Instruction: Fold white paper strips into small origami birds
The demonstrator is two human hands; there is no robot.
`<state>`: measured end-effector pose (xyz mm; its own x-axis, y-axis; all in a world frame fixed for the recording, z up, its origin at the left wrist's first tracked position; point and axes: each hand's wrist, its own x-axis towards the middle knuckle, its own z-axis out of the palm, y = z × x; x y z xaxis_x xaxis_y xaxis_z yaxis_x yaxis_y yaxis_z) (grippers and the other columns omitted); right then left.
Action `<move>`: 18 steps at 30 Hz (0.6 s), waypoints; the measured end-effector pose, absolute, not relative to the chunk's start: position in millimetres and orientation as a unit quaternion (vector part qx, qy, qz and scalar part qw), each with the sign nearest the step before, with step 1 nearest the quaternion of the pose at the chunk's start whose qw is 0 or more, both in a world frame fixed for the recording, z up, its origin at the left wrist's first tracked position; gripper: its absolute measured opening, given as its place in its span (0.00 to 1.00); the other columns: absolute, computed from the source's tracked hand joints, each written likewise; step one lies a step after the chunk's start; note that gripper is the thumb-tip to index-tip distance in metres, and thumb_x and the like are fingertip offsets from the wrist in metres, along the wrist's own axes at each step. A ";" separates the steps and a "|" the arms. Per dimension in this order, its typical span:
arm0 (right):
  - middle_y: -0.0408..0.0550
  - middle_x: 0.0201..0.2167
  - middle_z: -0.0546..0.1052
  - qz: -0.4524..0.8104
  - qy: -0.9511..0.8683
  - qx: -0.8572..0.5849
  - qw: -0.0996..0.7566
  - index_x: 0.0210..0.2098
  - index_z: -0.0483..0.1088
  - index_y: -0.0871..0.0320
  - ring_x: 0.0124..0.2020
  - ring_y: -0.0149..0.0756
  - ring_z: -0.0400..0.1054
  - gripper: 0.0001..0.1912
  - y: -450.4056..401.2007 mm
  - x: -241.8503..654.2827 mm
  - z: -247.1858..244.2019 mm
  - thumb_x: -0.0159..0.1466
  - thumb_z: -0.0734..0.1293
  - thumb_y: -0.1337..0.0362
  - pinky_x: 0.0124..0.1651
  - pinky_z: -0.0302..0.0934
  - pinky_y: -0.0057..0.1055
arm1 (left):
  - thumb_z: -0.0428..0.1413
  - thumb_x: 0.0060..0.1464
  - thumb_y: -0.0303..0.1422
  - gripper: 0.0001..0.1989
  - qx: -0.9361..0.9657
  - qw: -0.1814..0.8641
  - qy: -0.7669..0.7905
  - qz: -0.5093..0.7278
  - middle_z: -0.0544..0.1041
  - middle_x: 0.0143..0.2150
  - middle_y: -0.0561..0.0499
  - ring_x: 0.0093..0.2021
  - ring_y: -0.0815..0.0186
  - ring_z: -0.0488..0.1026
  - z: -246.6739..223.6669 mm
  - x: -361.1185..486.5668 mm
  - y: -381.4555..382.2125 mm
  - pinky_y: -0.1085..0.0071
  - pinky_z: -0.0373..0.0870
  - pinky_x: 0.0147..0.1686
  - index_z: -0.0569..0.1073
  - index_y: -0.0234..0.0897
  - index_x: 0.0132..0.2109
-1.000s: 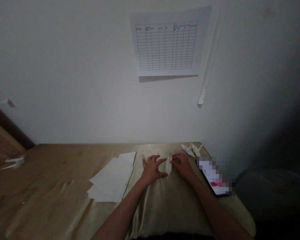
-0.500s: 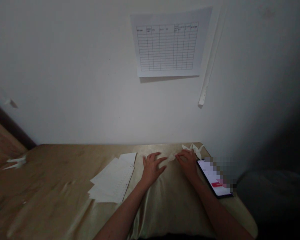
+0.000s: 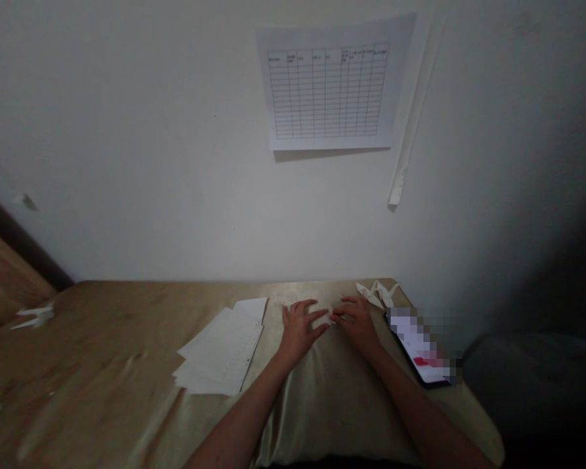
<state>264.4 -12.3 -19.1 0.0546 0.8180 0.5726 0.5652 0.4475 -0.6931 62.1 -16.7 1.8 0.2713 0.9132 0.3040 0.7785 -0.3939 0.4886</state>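
Head view, and a small folded paper (image 3: 330, 316) sits between both hands above the cloth-covered table (image 3: 342, 404)! Right hand (image 3: 359, 324) pinches it at the fingertips; left hand (image 3: 299, 329) spreads thumb and forefinger right beside it, grip impossible to tell. White folded pieces (image 3: 375, 292) lie just beyond the right hand, phone (image 3: 427, 372) nearby, loose sheets (image 3: 219, 358) off left, printed chart (image 3: 329, 91) on the wall.

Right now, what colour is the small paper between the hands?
The small paper looks whitish, best seen in the head view.
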 end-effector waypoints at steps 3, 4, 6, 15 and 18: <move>0.52 0.39 0.84 0.142 -0.680 -0.516 0.501 0.32 0.83 0.48 0.54 0.55 0.75 0.06 -12.1 260.9 -19.6 0.62 0.75 0.56 0.68 0.54 0.64 | 0.70 0.58 0.40 0.18 0.784 0.129 0.542 0.273 0.75 0.67 0.50 0.69 0.48 0.66 0.4 63.5 -16.9 0.29 0.44 0.73 0.83 0.59 0.55; 0.52 0.40 0.84 0.149 -0.680 -0.518 0.497 0.32 0.83 0.48 0.54 0.55 0.74 0.06 -12.2 260.3 -19.9 0.62 0.74 0.57 0.68 0.54 0.64 | 0.70 0.58 0.40 0.17 0.783 0.131 0.544 0.274 0.76 0.67 0.49 0.68 0.47 0.67 0.4 64.1 -17.4 0.29 0.44 0.73 0.83 0.58 0.54; 0.52 0.41 0.84 0.163 -0.678 -0.522 0.492 0.32 0.83 0.47 0.55 0.55 0.74 0.05 -12.4 259.9 -20.8 0.63 0.74 0.57 0.68 0.55 0.64 | 0.69 0.58 0.40 0.15 0.780 0.132 0.543 0.282 0.76 0.66 0.49 0.68 0.48 0.68 1.0 65.5 -18.4 0.30 0.44 0.73 0.84 0.57 0.52; 0.52 0.42 0.84 0.177 -0.666 -0.520 0.505 0.31 0.82 0.50 0.55 0.52 0.74 0.06 -14.4 258.1 -21.6 0.61 0.74 0.57 0.66 0.59 0.59 | 0.69 0.59 0.39 0.07 0.762 0.130 0.542 0.330 0.78 0.64 0.50 0.66 0.50 0.69 1.1 71.9 -19.1 0.34 0.42 0.74 0.86 0.52 0.46; 0.53 0.44 0.83 0.169 -0.665 -0.520 0.508 0.32 0.82 0.49 0.55 0.52 0.74 0.06 -15.2 258.2 -20.9 0.62 0.73 0.56 0.66 0.60 0.58 | 0.69 0.59 0.38 0.07 0.758 0.135 0.543 0.334 0.78 0.64 0.50 0.66 0.51 0.69 1.1 72.0 -18.4 0.34 0.41 0.74 0.86 0.53 0.45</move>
